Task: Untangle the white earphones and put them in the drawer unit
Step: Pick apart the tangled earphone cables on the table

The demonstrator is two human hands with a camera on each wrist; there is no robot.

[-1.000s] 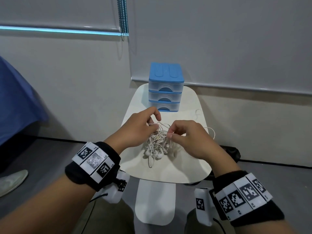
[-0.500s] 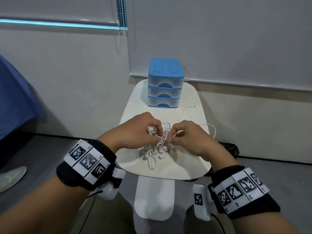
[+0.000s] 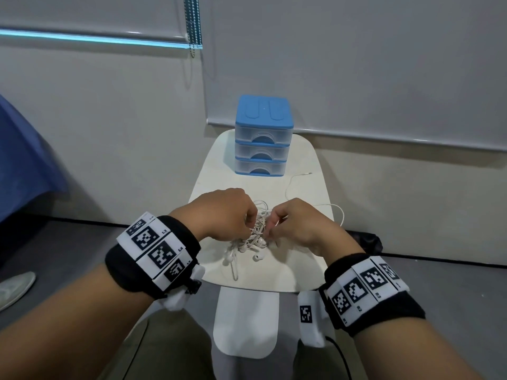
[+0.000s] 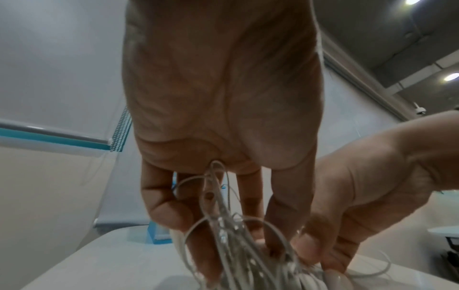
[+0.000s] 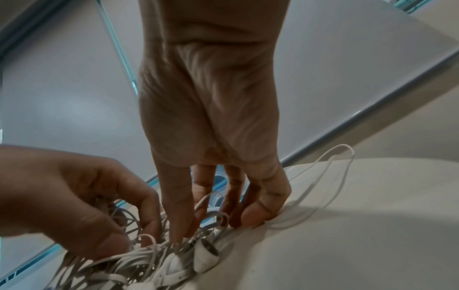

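- I see my left hand (image 3: 223,213) in the middle of the head view, its fingers curled and pinching cords of the white earphones (image 3: 251,241).
- My right hand (image 3: 297,222) is just beside it, its fingers (image 5: 261,210) also curled and pinching the cords.
- The earphones are one messy bunch on the white desk (image 3: 296,259), right under both hands.
- A few earbuds (image 3: 258,257) stick out at the lower side of the bunch.
- One long cord (image 3: 288,187) loops away to the right and ends near the drawer unit.
- The blue drawer unit (image 3: 262,138) stands at the far end of the desk, above my hands in the frame.
- All three of its drawers look closed.
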